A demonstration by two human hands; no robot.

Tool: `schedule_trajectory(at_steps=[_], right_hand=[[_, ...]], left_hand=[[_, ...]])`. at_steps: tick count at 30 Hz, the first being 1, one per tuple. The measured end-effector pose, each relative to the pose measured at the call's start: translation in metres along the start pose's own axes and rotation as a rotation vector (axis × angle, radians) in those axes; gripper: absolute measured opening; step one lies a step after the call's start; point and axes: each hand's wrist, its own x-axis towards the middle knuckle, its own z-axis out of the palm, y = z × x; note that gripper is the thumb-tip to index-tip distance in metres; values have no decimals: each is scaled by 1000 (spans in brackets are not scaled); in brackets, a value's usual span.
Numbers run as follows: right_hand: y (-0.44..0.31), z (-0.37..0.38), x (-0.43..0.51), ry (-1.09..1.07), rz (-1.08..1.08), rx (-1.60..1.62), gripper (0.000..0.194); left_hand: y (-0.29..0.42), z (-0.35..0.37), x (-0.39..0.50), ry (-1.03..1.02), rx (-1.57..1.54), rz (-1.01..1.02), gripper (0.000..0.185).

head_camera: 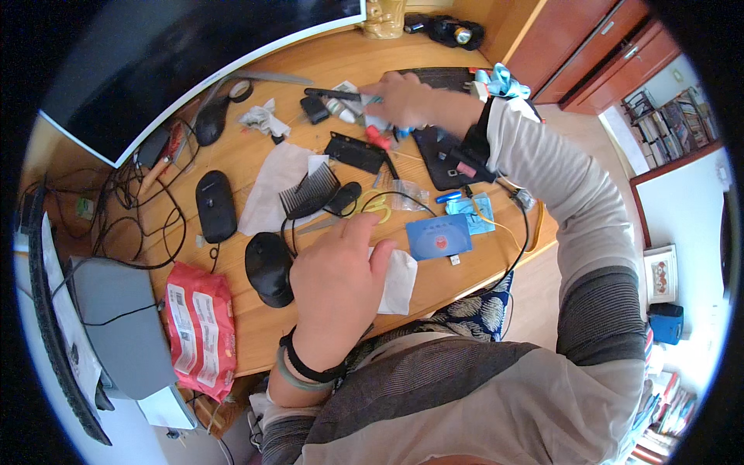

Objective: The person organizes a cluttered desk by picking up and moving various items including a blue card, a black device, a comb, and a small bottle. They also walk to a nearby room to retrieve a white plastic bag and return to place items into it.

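Note:
My left hand is held palm down over the front of the wooden desk, thumb apart from the fingers. A folded white tissue lies partly behind its thumb; whether the hand touches it is hidden. Just beyond the fingertips are scissors with yellow handles and a black comb. Blurred, my right hand reaches over the clutter at the back. Near its fingers lie a slim black stick-shaped object, a small white bottle and a red-headed tool. Its grip is hidden.
A monitor spans the back left. Two black computer mice, a red wipes packet and tangled cables occupy the left side. Toward the right lie a blue card, a small plastic bag and a black mat.

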Motion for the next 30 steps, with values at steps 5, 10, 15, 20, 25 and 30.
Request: schedule_trajectory(at_steps=[5, 10, 15, 20, 25, 30], right_hand=[[-20, 24, -43, 89, -91, 146, 52], [-20, 32, -65, 22, -267, 204, 48], [17, 1, -75, -47, -474, 432, 43], [56, -37, -68, 104, -285, 361, 23], [54, -16, -76, -24, -222, 331, 34], [43, 0, -83, 12, -264, 275, 37]], left_hand=[[-2, 3, 1, 5, 12, -13, 25], [-1, 2, 1, -6, 3, -10, 23], [0, 0, 1, 13, -30, -10, 24], [2, -2, 1, -43, -9, -48, 26], [2, -3, 1, -63, 2, -32, 26], [1, -2, 2, -81, -19, -14, 25]])
